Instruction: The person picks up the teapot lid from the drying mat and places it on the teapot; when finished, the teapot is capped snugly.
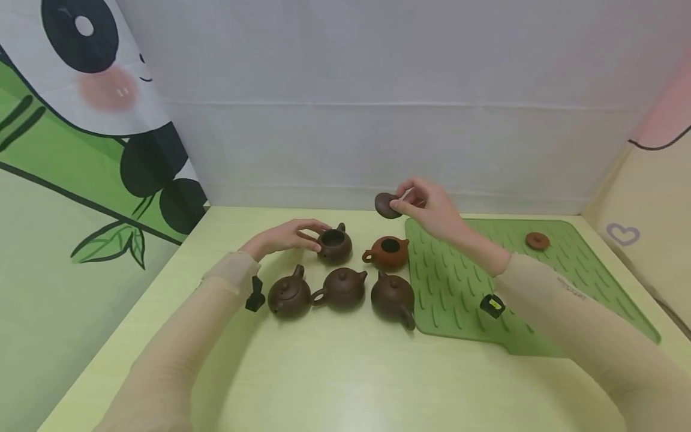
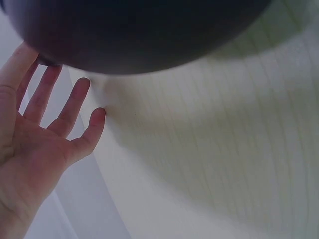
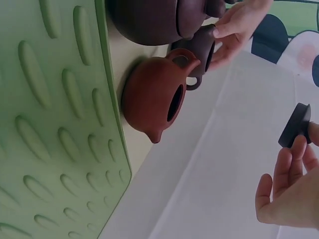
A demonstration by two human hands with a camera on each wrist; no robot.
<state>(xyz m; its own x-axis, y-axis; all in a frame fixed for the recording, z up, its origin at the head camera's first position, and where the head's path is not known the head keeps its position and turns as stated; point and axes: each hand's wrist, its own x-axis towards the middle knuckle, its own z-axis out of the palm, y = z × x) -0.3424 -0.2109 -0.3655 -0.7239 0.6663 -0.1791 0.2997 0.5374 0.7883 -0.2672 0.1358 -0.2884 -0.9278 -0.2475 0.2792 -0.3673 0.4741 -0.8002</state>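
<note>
My left hand (image 1: 288,236) holds a lidless dark brown teapot (image 1: 337,255) in the back row, thumb on the near side and fingers behind. In the left wrist view its other fingers (image 2: 75,107) spread beneath the blurred teapot (image 2: 144,45). Above the table, my right hand (image 1: 434,213) pinches a dark round teapot lid (image 1: 385,206) between thumb and fingers. The right wrist view shows this lid (image 3: 295,125) tilted on edge, apart from any pot. Beside the dark teapot is a lidless reddish-brown teapot (image 1: 386,260).
In front stand three lidded dark teapots: left (image 1: 288,298), middle (image 1: 344,291) and right (image 1: 392,298). A green textured mat (image 1: 448,300) covers the right side, with a reddish lid (image 1: 537,240) on it. A pale cloth wall (image 1: 345,150) rises behind the table.
</note>
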